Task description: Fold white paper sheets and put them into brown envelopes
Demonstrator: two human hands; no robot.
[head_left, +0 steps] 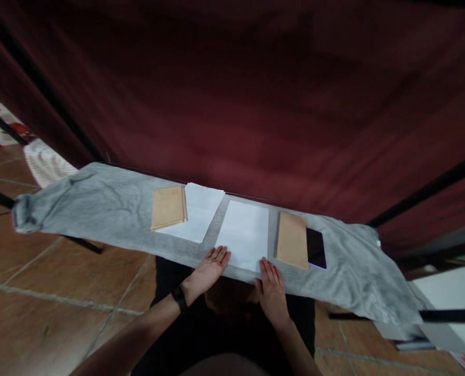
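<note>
A white sheet of paper (246,230) lies flat on the grey cloth in front of me. At its near left corner rests my left hand (211,267), palm down with the fingers stretched out; a dark band is on that wrist. My right hand (271,290) lies flat at the near right corner, fingertips at the paper's edge. More white paper (201,209) lies to the left, partly under some brown envelopes (168,208). On the right is another brown envelope (292,240), with a dark-screened tablet or phone (316,248) beside it, partly covered.
The grey cloth (110,209) covers a long narrow table and hangs over its ends. A dark red curtain (232,104) stands right behind it. Black metal bars (431,188) slant at both sides. White boards or boxes (451,292) are at the lower right, above a tiled floor (40,282).
</note>
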